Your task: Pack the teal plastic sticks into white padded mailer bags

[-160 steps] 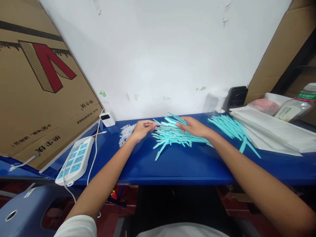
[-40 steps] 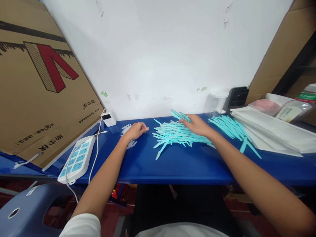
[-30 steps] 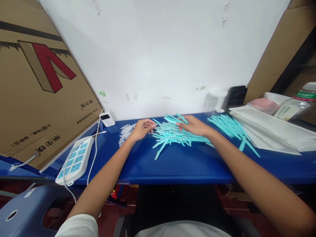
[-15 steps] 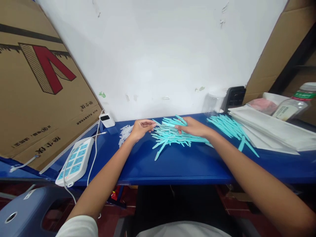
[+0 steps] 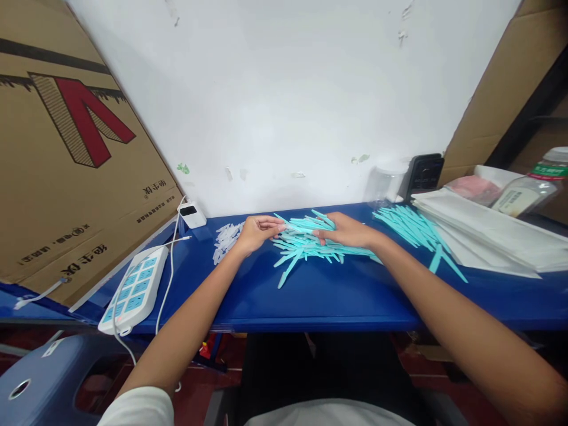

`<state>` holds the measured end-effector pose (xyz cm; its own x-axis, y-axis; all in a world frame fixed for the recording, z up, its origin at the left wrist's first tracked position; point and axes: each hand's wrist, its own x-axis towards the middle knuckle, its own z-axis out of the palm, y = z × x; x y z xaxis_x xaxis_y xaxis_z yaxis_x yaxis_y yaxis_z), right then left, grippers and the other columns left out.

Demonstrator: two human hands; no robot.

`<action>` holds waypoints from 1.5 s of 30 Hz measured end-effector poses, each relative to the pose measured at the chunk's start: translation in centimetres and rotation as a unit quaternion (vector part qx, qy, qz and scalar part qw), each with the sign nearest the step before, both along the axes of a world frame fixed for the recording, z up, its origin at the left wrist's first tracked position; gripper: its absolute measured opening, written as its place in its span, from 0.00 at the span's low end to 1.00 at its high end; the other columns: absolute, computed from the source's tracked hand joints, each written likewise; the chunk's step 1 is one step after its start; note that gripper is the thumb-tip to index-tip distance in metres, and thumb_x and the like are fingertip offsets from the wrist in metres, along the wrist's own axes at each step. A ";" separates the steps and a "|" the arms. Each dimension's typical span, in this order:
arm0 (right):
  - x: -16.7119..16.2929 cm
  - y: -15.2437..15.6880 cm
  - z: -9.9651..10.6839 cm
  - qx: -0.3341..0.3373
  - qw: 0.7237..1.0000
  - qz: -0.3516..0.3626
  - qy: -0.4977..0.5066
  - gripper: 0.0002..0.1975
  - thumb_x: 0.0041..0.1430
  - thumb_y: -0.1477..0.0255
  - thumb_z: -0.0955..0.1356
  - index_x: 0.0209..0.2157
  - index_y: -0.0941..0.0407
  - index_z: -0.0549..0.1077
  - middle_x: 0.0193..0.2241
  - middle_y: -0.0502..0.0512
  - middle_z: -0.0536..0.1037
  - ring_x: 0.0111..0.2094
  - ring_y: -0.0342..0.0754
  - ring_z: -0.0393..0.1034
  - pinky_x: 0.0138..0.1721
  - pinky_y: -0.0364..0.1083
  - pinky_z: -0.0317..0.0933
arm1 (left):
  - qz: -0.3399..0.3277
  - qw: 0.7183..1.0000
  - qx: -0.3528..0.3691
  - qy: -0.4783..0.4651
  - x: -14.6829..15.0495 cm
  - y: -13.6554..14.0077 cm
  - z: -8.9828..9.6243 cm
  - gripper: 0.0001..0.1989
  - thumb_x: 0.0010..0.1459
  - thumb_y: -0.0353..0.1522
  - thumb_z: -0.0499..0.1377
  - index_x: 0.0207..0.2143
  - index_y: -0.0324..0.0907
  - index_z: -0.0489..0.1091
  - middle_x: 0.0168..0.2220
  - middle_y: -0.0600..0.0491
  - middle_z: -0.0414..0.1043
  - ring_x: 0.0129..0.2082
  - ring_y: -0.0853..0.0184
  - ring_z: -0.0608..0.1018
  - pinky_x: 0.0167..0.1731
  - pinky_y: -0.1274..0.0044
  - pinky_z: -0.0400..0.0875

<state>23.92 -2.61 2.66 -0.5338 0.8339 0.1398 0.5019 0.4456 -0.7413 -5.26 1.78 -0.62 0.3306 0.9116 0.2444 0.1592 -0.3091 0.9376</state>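
Observation:
Over a pile of slim turquoise eyebrow razors, my right hand closes around several more razors, whose ends point left. My left hand pinches a small clear blade cap at the left end of the held razors; its exact fit is too small to make out. Beside my left wrist lies a heap of clear caps. Another batch of turquoise razors is spread to the right of my right forearm.
White sheets or flat bags cover the right of the blue table. A clear tub and a black device stand at the back. At left are a power strip, cables, a white gadget and a large carton.
My left hand has moved slightly right, its fingertips now meeting the ends of the held razors. My right hand stays nearly in place, still gripping the bunch.

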 end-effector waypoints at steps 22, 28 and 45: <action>-1.2 0.7 -1.8 0.086 0.996 -0.030 0.026 0.21 0.66 0.53 0.66 0.33 0.55 0.81 0.39 0.57 0.84 0.50 0.60 0.74 0.55 0.51 0.62 | -0.015 0.998 -0.052 -0.011 1.3 -0.1 -0.9 0.24 0.46 0.44 0.76 0.38 0.37 0.78 0.33 0.45 0.82 0.28 0.65 0.81 0.26 0.78 0.70; 1.5 2.0 -1.8 0.171 0.961 -0.198 -0.087 0.24 0.65 0.55 0.67 0.52 0.59 0.76 0.53 0.67 0.79 0.52 0.64 0.74 0.49 0.53 0.65 | 0.104 0.962 0.169 0.189 -0.5 0.9 -0.6 0.18 0.59 0.46 0.65 0.38 0.41 0.81 0.35 0.49 0.81 0.25 0.68 0.74 0.28 0.76 0.66; 1.6 2.1 -1.2 0.120 0.963 -0.229 -0.073 0.22 0.70 0.53 0.61 0.45 0.58 0.72 0.43 0.66 0.79 0.44 0.58 0.72 0.44 0.49 0.61 | -0.044 0.885 -0.069 0.458 -11.5 2.1 3.9 0.24 0.37 0.50 0.75 0.33 0.44 0.82 0.22 0.54 0.71 0.22 0.66 0.71 0.22 0.76 0.59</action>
<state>25.48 -0.54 1.49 -0.1468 0.9398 0.3086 0.7780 0.3024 -0.5507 -16.71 3.90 3.31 0.4033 0.8730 -0.2743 0.8534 -0.2506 0.4571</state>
